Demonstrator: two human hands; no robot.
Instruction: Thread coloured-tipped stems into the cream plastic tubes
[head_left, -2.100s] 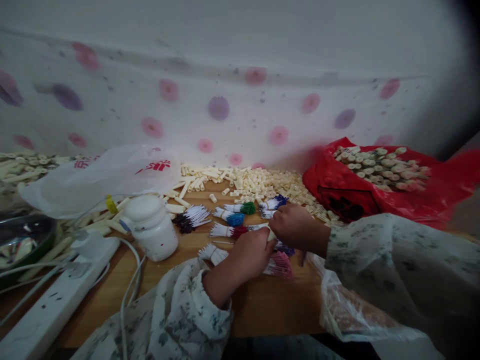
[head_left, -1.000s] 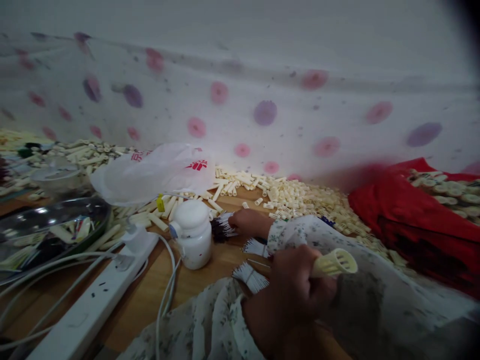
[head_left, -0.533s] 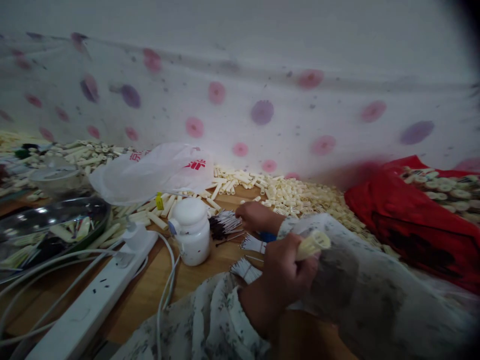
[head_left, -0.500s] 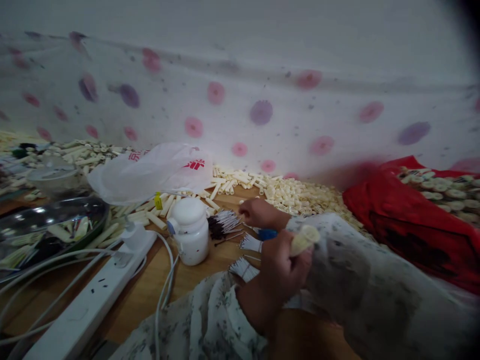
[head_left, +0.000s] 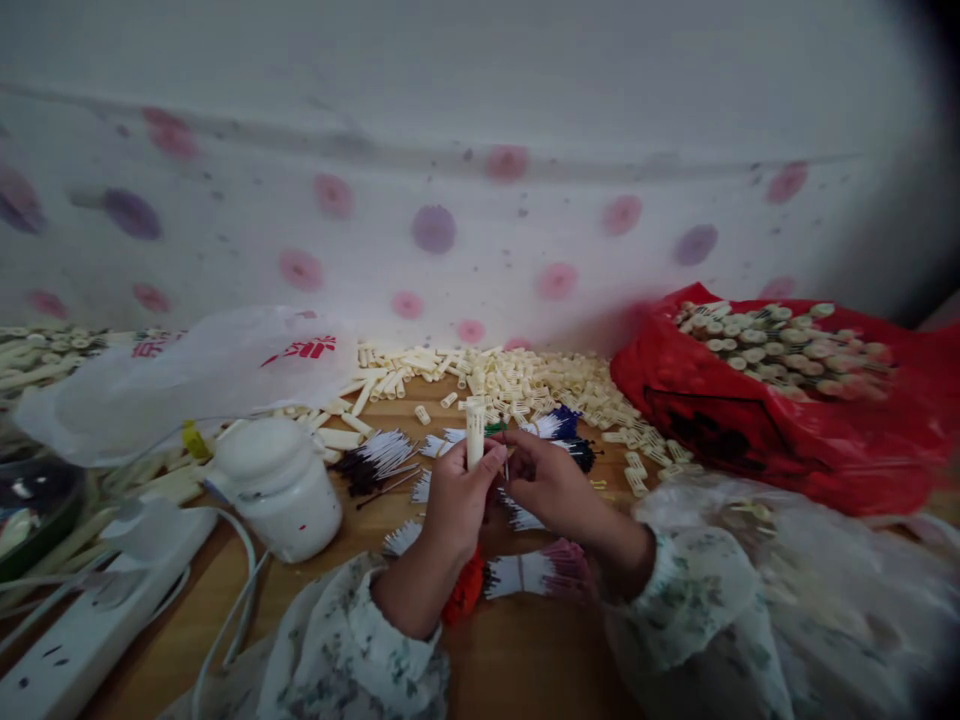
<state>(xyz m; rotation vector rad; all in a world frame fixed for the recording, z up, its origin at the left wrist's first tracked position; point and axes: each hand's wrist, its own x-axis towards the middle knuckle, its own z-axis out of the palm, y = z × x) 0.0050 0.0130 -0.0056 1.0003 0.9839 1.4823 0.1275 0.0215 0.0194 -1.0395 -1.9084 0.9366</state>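
My left hand [head_left: 457, 495] is closed around a cream plastic tube [head_left: 475, 432], held upright with slots near its top. Close beside it, my right hand [head_left: 551, 480] pinches something thin; it looks like a slim stick, but the fingers mostly hide it. Bundles of thin white sticks with coloured ends surround both hands: a dark-tipped bundle [head_left: 377, 458] to the left, a pink-tipped bundle [head_left: 536, 572] below, and a blue-tipped bundle [head_left: 555, 424] behind. An orange-red clump [head_left: 465, 588] shows under my left wrist.
A white jar [head_left: 281, 490] and a white power strip [head_left: 105, 610] with cables stand left. Loose cream pieces [head_left: 517, 380] heap along the wall. A red bag [head_left: 675, 420] full of tubes lies right, near clear plastic [head_left: 810, 560]. A white bag [head_left: 195, 375] lies back left.
The view has swung right. My right hand has come back from among the stick bundles to meet my left hand, whose tube has gone from tilted to upright.
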